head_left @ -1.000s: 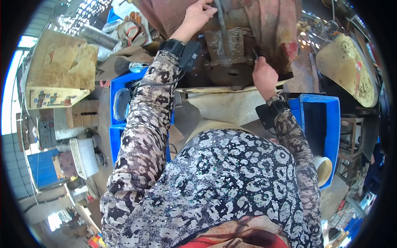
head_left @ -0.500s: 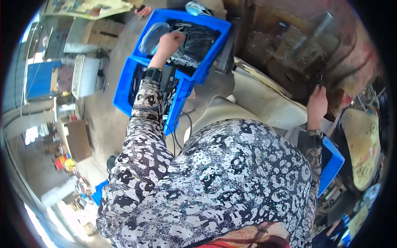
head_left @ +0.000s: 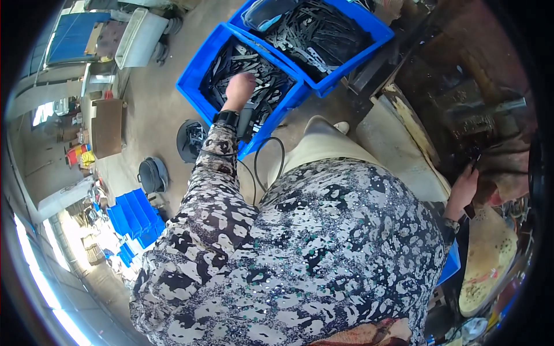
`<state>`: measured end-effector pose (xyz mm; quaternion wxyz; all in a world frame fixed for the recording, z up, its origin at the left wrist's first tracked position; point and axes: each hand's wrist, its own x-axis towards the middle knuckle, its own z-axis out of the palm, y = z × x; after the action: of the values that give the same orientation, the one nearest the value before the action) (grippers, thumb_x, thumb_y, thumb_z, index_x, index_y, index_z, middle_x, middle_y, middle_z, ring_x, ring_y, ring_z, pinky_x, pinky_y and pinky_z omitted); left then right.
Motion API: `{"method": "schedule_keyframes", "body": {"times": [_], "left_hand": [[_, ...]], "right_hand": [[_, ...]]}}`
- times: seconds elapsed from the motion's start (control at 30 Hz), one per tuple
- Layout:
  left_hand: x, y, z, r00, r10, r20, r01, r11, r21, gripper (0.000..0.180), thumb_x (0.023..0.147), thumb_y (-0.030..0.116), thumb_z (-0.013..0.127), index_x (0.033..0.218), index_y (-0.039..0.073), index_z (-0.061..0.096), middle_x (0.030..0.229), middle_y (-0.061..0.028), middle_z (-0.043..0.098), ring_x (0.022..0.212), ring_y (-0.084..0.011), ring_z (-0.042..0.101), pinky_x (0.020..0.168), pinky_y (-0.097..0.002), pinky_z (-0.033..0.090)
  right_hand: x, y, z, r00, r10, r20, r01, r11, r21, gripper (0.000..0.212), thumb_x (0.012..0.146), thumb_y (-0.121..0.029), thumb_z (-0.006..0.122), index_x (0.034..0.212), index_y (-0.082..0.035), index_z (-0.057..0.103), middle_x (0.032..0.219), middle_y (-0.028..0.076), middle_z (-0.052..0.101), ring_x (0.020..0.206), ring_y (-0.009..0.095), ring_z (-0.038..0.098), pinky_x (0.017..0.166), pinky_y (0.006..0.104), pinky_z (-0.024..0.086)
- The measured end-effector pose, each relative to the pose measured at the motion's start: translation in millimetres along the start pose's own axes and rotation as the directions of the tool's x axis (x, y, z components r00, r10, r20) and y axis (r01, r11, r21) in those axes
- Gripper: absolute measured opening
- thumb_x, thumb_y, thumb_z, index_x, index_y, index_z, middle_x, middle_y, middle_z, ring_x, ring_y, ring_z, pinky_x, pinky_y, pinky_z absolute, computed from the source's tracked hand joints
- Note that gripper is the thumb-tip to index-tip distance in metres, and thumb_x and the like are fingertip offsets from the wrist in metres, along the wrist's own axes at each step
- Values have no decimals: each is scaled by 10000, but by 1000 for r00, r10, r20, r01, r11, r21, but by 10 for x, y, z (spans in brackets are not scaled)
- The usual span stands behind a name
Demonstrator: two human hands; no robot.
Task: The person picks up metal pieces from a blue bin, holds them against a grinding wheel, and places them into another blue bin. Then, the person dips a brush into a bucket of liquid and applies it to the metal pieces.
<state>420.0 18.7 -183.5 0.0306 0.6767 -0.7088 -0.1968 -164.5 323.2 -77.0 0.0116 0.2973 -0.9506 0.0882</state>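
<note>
1. Dark metal strips [head_left: 274,86] are lying loose beneath and to the right of the left hand [head_left: 240,89], which is hanging over the near blue bin [head_left: 187,95]
2. Left-hand fingers are showing curled; whether they are gripping a strip, the view is not revealing
3. Right hand [head_left: 463,190] is gripping what is appearing to be a dark slender piece [head_left: 475,160] beside the dark machine [head_left: 467,124]
4. Governing relation: the strips are pointing in many directions, sharing no single long axis; the left hand is sitting nearer
5. Relative to the right hand, the strips are lying well apart, leftward and farther forward
6. Second blue bin [head_left: 358,60] is adjoining the near bin's forward-right side and is holding more strips
7. Round black tub [head_left: 183,141] is standing left of the near bin; a pale panel [head_left: 392,135] is lying between the bins and the machine
</note>
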Motion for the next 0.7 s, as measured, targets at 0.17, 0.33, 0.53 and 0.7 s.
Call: {"method": "schedule_keyframes", "body": {"times": [0.17, 0.33, 0.53, 0.7], "left_hand": [[-188, 254, 169, 955, -164, 246, 91, 955, 283, 268, 785, 226, 600, 1016, 101, 654, 1056, -143, 669, 1018, -348, 626, 831, -445, 510], [-44, -6, 337, 949, -146, 279, 88, 973, 212, 316, 752, 221, 642, 1032, 81, 608, 1062, -180, 654, 1022, -351, 620, 832, -435, 508], [140, -294, 313, 950, 26, 312, -64, 992, 113, 295, 699, 298, 693, 906, 88, 715, 880, -181, 680, 854, -366, 651, 774, -428, 519], [241, -163, 4, 987, -136, 85, 160, 843, -513, 198, 773, 168, 708, 899, 15, 692, 710, -61, 647, 551, -125, 588, 500, -263, 468]], "right_hand": [[-46, 23, 5, 999, 26, 18, -26, 999, -20, 429, 969, -406, 412, 1134, -44, 572, 976, 276, 619, 898, 477, 577, 727, 564, 429], [-67, -112, 71, 999, 29, -22, -29, 1000, 7, 431, 966, -408, 416, 1133, -43, 573, 982, 280, 616, 916, 473, 575, 743, 561, 432], [-54, -149, 125, 999, 39, -9, -39, 999, -14, 418, 963, -399, 419, 1131, -49, 573, 994, 275, 616, 922, 473, 574, 747, 557, 438], [-6, -117, 216, 1000, -1, 15, 1, 1000, -29, 409, 964, -389, 417, 1135, -52, 572, 1002, 272, 617, 925, 470, 577, 750, 554, 441]]}}
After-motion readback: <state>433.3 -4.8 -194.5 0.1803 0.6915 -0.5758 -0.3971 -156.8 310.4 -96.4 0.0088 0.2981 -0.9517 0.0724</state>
